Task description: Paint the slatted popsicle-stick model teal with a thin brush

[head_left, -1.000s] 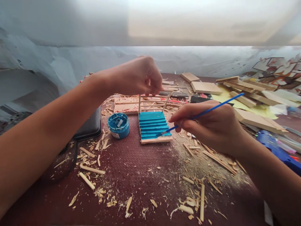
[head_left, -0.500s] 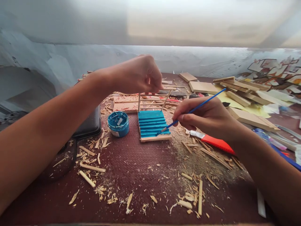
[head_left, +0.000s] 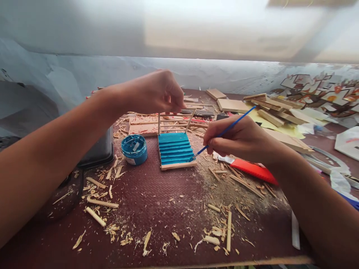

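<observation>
A small wooden model (head_left: 174, 148) with blue-painted, ridged slats stands on the table, its front strip bare wood. Thin upright sticks rise at its back, joined by a crossbar. My left hand (head_left: 165, 93) is closed in a pinch on the top of this stick frame. In my right hand (head_left: 234, 140) is a slim blue paintbrush (head_left: 227, 129), held like a pen. Its bristles touch the right end of the lowest blue slat, just above the bare strip. Left of the model sits an open jar of blue paint (head_left: 134, 150), with a pale piece showing inside.
Wood shavings and stick offcuts (head_left: 95, 216) litter the brown table (head_left: 168, 198). An orange-handled knife (head_left: 252, 169) lies under my right forearm. Wooden blocks (head_left: 276, 108) are piled at the back right. A black case (head_left: 98, 149) stands beneath my left forearm.
The brush tip has moved right along the lowest slat to its right end. My left hand keeps its pinch on the frame. The whole view has shifted slightly.
</observation>
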`<state>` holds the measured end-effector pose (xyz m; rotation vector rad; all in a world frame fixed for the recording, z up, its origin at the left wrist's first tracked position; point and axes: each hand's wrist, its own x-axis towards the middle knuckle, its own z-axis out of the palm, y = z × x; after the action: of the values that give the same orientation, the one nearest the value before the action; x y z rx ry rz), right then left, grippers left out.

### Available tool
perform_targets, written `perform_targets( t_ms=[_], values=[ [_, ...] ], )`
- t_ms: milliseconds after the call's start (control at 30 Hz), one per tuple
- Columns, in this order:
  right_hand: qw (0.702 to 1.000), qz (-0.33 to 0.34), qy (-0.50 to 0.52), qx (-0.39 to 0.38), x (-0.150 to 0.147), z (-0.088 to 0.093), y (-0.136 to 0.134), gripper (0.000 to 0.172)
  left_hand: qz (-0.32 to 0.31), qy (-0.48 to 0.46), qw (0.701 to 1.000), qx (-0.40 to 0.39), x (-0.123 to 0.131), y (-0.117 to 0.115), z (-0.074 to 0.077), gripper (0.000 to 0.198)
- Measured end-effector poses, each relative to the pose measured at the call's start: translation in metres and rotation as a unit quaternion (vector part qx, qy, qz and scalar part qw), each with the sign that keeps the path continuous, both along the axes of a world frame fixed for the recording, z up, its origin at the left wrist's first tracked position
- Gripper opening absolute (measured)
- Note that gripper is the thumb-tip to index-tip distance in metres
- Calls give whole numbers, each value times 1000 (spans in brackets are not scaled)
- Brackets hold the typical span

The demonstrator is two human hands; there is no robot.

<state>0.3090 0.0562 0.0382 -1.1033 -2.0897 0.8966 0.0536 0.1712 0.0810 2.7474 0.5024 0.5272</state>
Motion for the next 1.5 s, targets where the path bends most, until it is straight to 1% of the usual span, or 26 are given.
perform_targets(
  t_ms=[200,367,467,567,667,833,1000,1100,1200,1300,1400,1500],
  values=[
    [1000,-1,-10,21,1,6,-1,18,4,0,1000,-4,1,0,-1,19],
    [998,-21,65,-8,-1,8,-4,14,-3,-12,1000,5,1,1,-1,20],
    [996,-10,85,-33,-3,3,-3,13,-2,-11,1000,1,1,2,-2,20],
    [997,11,65,-50,-3,-3,-1,14,4,-9,1000,-7,1,3,-3,21],
    [998,21,41,-45,-3,-4,1,15,-11,-15,1000,-6,1,4,-3,21],
    [999,38,-11,1,-2,3,-1,17,-24,-16,1000,12,0,4,-3,20],
    [998,41,-48,8,0,8,-2,18,-26,-25,999,14,0,6,-3,20],
    [998,40,-51,14,1,11,-3,19,-29,-22,999,13,-1,6,-3,20],
    [998,36,-50,19,3,13,-2,16,-31,-18,999,11,-1,4,-2,21],
    [999,20,-35,26,6,15,-3,13,-22,3,1000,7,-1,1,1,21],
    [1000,8,-11,17,8,15,-4,12,-10,11,1000,3,-1,-2,2,19],
    [1000,12,4,6,7,14,-5,11,-13,4,1000,1,-1,-1,2,18]
  ],
)
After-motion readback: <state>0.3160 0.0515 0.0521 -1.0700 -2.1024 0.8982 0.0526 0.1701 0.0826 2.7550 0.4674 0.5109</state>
